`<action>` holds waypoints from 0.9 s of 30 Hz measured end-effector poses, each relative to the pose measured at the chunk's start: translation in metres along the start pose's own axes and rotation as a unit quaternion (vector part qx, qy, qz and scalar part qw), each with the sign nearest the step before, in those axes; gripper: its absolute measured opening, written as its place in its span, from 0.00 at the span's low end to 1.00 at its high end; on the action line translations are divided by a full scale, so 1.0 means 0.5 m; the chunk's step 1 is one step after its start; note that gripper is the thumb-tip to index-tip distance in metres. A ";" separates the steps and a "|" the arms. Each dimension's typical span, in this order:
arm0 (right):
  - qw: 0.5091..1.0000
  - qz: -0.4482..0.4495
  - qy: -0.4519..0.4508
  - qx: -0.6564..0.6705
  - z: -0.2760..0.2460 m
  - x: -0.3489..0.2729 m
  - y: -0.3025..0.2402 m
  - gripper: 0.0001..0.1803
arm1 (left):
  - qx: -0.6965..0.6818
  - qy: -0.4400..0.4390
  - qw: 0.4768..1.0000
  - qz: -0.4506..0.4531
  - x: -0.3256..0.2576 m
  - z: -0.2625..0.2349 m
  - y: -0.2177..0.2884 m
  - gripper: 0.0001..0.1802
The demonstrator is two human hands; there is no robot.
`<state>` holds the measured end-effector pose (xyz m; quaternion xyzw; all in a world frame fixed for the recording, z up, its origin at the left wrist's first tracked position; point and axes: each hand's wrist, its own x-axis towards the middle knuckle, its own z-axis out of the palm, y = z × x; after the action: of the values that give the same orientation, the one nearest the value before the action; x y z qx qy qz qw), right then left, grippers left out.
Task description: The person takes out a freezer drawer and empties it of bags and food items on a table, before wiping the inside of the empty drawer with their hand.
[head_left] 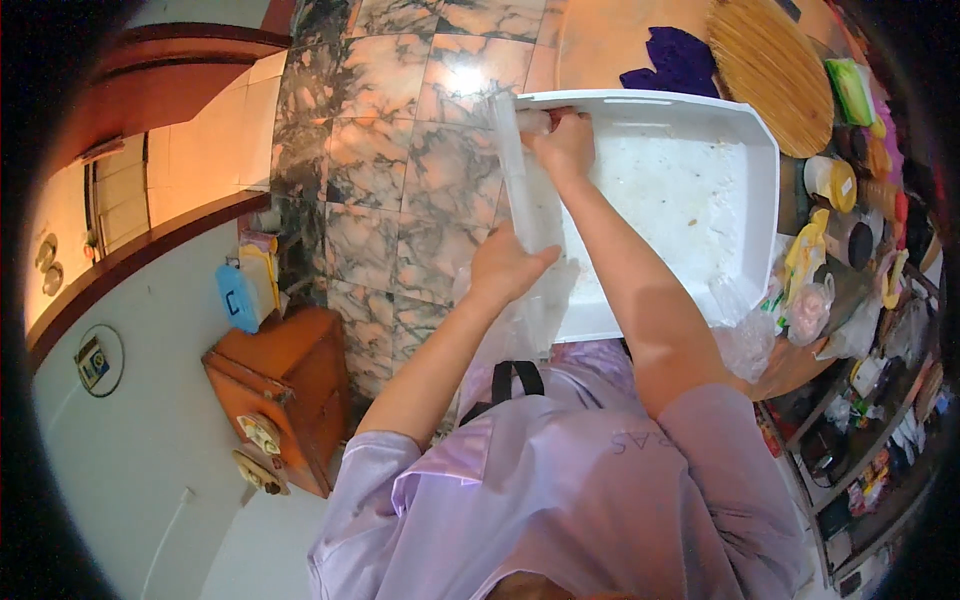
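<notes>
A shallow white plastic tub (660,215), like a drawer, lies before me with small specks and crumbs on its bottom. Along its left side runs a translucent plastic panel (517,190). My left hand (510,265) grips this panel near its lower end, thumb on the inner side and fingers mostly hidden behind it. My right hand (567,145) reaches across the tub into its far left corner. Its fingers are curled in at the panel's far end, by a pale translucent piece I cannot make out.
Beyond the tub lie a dark purple cloth (675,62) and a round straw-coloured mat (770,75). Jars (830,183) and crumpled plastic bags (748,345) crowd the right. A shelf of packages (870,440) stands lower right; a wooden cabinet (280,385) stands left on the marble-patterned tiles (375,160).
</notes>
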<state>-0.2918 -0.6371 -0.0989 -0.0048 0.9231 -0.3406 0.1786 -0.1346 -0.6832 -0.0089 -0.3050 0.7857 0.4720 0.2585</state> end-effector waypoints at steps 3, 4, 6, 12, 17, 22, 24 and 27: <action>1.000 0.002 0.009 -0.009 0.001 -0.009 -0.019 0.26 | 0.022 0.026 0.999 -0.008 0.015 0.024 -0.038 0.36; 1.000 0.007 0.018 -0.017 0.000 -0.012 -0.019 0.26 | 0.023 0.023 0.999 -0.008 0.015 0.023 -0.034 0.36; 1.000 0.021 0.019 -0.013 0.002 -0.011 -0.018 0.27 | 0.017 0.020 0.999 -0.020 0.013 0.020 -0.024 0.35; 0.998 0.055 0.007 -0.014 0.004 -0.017 -0.029 0.29 | 0.043 0.022 0.998 -0.037 0.009 0.017 -0.015 0.32; 0.997 0.069 0.011 -0.017 0.002 -0.028 -0.038 0.29 | 0.036 0.021 0.999 -0.035 0.008 0.016 -0.010 0.32; 0.997 0.060 0.037 -0.040 0.013 -0.024 -0.034 0.29 | 0.030 0.030 0.999 -0.028 0.012 0.019 -0.012 0.31; 0.996 0.055 0.055 -0.033 0.021 -0.034 -0.033 0.28 | 0.033 0.031 0.998 -0.036 0.011 0.018 -0.006 0.31; 0.997 0.035 0.075 -0.002 0.029 -0.042 -0.034 0.26 | 0.052 0.025 0.998 -0.037 0.017 0.023 -0.020 0.32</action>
<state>-0.2689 -0.6565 -0.0917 0.0524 0.9343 -0.3314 0.1208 -0.1320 -0.6783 -0.0256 -0.3316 0.8037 0.4130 0.2711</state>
